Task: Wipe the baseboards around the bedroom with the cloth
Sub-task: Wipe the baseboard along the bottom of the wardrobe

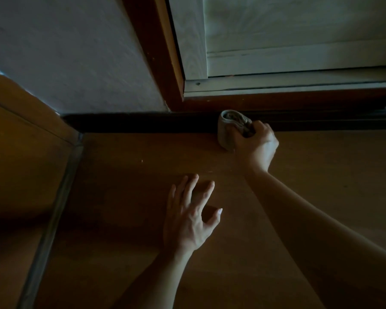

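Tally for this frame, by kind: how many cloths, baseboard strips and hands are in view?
cloth: 1
baseboard: 1
hands: 2, left hand and right hand
total: 4

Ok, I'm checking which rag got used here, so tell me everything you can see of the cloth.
The cloth is greyish, soft-looking fabric bunched into a thick wad, with folds showing on top. The right hand grips it from the right, fingers curled round it. It presses against the dark baseboard, just right of the door frame corner, and its lower edge seems to reach the wooden floor. The dim light hides any pattern or dirt.
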